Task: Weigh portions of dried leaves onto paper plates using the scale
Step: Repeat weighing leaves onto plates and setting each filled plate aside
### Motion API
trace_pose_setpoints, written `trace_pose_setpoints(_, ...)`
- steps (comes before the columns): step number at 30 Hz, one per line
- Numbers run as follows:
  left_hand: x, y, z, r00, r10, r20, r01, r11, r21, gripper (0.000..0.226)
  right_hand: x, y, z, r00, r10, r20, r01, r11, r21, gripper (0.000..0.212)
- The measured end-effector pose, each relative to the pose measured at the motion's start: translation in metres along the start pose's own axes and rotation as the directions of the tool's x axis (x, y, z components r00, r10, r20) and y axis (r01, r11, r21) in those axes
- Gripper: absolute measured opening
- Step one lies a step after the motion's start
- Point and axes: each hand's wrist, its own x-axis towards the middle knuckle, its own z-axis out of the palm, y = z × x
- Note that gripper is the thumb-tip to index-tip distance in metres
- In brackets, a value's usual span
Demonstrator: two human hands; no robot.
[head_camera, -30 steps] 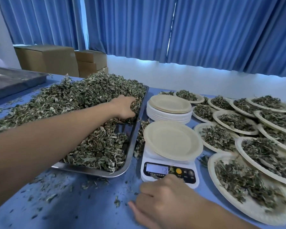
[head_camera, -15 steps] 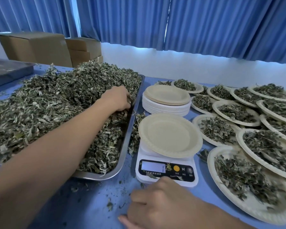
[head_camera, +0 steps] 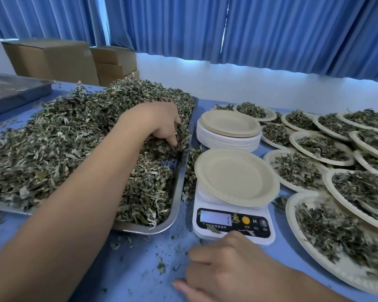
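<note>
Over the tray [head_camera: 180,188], left grip [head_camera: 159,124] clutches dried leaves [head_camera: 63,144]; right grip [head_camera: 223,265] lies loosely curled.

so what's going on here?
A person is portioning dried leaves. The left hand is dug into the leaves heaped in the tray, fingers curled round a bunch. The right hand rests loosely curled on the table in front of the scale, holding nothing. The plate on the scale is empty. Spare plates are stacked behind it, and filled plates lie to the right.
</note>
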Motion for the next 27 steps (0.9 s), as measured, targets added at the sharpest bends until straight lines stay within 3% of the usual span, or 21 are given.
trace_pose_setpoints(13,-0.016,0.003,-0.016,0.995,-0.031,-0.092,0.031,1.000,-0.007,0.074,-0.005,0.000,0.004,1.000,0.012,0.010,-0.012,1.000,-0.025,0.050)
trace_pose_setpoints(19,-0.017,0.009,-0.017,0.967,-0.053,-0.250,0.014,0.988,-0.154,0.071,-0.005,0.000,0.004,1.000,0.017,0.022,-0.017,1.000,-0.007,0.049)
trace_pose_setpoints(22,-0.020,0.016,-0.017,0.962,0.015,-0.272,-0.081,0.970,-0.231,0.043,-0.006,0.000,0.003,0.999,0.019,0.029,-0.019,1.000,-0.006,0.048)
trace_pose_setpoints(27,-0.026,0.041,-0.010,0.953,0.218,-0.208,-0.290,0.851,-0.437,0.032,-0.005,0.000,0.002,0.999,0.022,0.042,-0.022,1.000,0.009,0.047)
